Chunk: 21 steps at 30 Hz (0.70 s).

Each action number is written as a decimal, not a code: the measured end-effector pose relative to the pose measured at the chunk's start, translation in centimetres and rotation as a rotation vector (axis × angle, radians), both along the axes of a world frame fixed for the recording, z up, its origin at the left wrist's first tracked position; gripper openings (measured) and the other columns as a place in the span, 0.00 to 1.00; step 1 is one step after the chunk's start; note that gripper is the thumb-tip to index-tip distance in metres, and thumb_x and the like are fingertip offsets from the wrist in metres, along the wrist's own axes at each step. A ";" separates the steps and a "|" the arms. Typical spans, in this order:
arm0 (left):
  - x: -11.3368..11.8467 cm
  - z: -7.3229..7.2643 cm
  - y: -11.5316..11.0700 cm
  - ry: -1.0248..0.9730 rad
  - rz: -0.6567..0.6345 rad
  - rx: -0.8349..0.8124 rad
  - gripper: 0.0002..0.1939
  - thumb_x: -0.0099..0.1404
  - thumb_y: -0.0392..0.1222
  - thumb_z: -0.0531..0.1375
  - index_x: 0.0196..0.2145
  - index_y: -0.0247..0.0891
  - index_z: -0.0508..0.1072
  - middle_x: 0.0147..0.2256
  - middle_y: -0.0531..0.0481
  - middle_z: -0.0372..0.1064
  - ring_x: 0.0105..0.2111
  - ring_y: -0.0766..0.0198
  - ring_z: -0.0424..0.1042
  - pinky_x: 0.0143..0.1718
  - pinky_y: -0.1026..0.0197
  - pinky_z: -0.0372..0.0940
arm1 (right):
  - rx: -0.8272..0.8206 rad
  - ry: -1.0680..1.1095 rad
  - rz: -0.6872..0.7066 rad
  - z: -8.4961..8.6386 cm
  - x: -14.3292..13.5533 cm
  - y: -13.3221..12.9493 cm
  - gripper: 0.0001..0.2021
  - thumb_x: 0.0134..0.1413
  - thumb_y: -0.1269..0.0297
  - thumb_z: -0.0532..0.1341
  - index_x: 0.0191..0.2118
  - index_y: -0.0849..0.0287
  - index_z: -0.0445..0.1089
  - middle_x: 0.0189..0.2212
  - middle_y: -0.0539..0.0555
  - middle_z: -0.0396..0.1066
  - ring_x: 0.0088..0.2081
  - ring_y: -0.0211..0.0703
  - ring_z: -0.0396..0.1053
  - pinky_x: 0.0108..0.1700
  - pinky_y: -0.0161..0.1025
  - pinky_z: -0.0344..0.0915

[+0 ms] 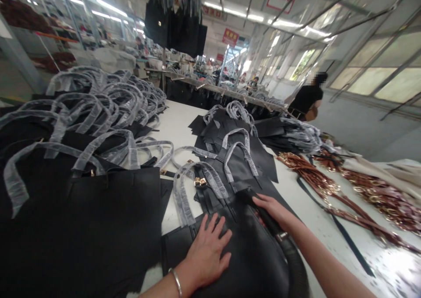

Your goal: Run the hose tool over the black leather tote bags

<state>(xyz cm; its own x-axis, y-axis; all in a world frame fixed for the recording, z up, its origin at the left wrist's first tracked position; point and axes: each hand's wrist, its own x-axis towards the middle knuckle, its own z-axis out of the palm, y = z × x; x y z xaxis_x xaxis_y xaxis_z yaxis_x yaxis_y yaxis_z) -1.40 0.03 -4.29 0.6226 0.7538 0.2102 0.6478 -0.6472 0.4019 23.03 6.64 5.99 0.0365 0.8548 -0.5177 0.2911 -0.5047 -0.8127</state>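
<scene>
A black leather tote bag (253,250) lies flat in front of me, its handles (184,197) wrapped in clear plastic. My left hand (210,250) rests on the bag with fingers spread. In my right hand (274,212) is a black hose nozzle (268,219), fingers wrapped round its grip, its tip over the bag's upper part. A ribbed black hose (296,263) runs from the nozzle toward the near edge. Gold buckles (200,182) sit by the bag's top, above my left hand. More black bags (210,129) lie beyond it.
At left a large pile of black bags (115,219) with wrapped handles covers the table (180,114). Brown straps with gold rings (309,171) lie at right, beside a dark strap (351,245). Bags (177,28) hang overhead; a person (305,98) is at the far right.
</scene>
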 end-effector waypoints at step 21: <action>0.9 -0.6 5.0 0.139 0.065 0.214 0.24 0.67 0.54 0.50 0.58 0.46 0.66 0.63 0.44 0.53 0.64 0.45 0.48 0.61 0.39 0.42 | -0.175 0.103 -0.328 -0.1 8.2 -19.6 0.29 0.56 0.51 0.61 0.60 0.58 0.59 0.18 0.47 0.68 0.14 0.38 0.67 0.14 0.30 0.61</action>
<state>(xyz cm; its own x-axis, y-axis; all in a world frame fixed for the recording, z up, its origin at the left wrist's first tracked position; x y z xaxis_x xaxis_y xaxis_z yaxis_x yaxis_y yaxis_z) -0.54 4.99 -4.87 0.6086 0.7406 0.2848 0.7299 -0.6633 0.1650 31.27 -12.91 5.91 0.2335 0.7047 -0.6700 0.0128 -0.6912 -0.7225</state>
